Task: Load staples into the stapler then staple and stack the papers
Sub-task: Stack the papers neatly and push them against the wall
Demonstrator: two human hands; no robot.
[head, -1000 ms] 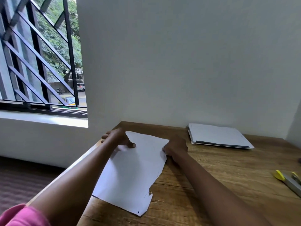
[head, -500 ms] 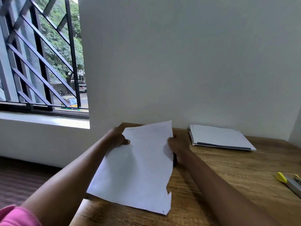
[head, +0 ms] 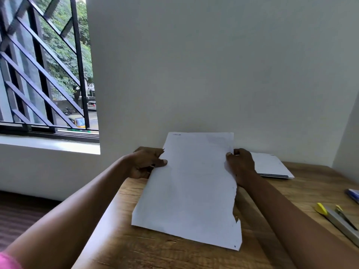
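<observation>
**Sheets held up on edge, both hands — prob squaring before stapling**

L hand [head: 144, 164] and R hand [head: 241, 165] each pinch a side edge of the paper set [head: 191, 188], thumbs on the front face, fingers curled behind. Both closed on the paper, nothing else held. Set is tilted up, top toward the wall, bottom edge at or just above the desk [head: 194, 257]; can't tell if it touches. Grip sits high on the sides, so my guess is the bottom is left free to tap and align the sheets.

R edge is ragged/torn w/ a few dark specks near the bottom corner; could be staple marks, too small to say.

Second paper stack [head: 272, 166] lies flat behind the R hand near the wall, likely the stacking spot. Stapler [head: 338, 220] (yellow end, metal body) lies at far R of desk, well apart from both hands, within R-hand reach. Whether it's loaded: not visible.
</observation>
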